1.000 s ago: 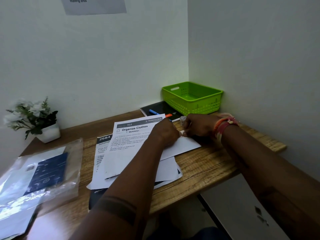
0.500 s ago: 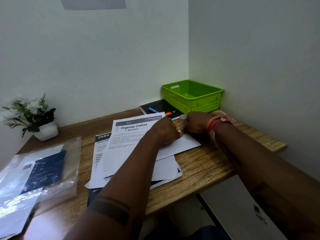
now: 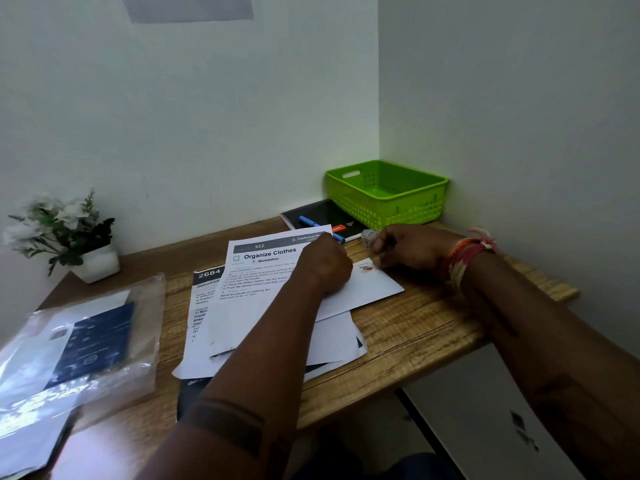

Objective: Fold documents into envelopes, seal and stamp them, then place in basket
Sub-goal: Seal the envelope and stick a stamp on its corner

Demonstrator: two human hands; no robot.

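**Stamp corner of the envelope, in a plain corner nook**

I sit at a wooden surface [image 3: 415, 327] pushed into a corner where two pale, bare walls meet. A grey sheet [image 3: 188, 6] hangs high on the wall ahead, its print too blurred to read. My left hand [image 3: 323, 268] lies curled in a loose fist, knuckles down on the white envelope [image 3: 372, 289]; whether it pinches anything I cannot tell. My right hand [image 3: 408, 249], thread bands at the wrist, has its fingers curled at the envelope's far corner, just beside a small reddish stamp [image 3: 366, 267] on the paper. A small pale object [image 3: 367, 236] sits near its knuckles; I cannot make out what it is.

The envelope rests on a loose pile of printed documents [image 3: 256, 292], the top one headed "Organize Clothes". The green basket [image 3: 386, 194] stands in the far right corner, apart from the envelope. Beside it lies a black notebook [image 3: 322, 216] with a blue pen [image 3: 311, 223] on it. At far left stands a white pot of pale flowers [image 3: 65, 233], and nearer me a clear plastic bag [image 3: 79, 344] holds dark and white papers.
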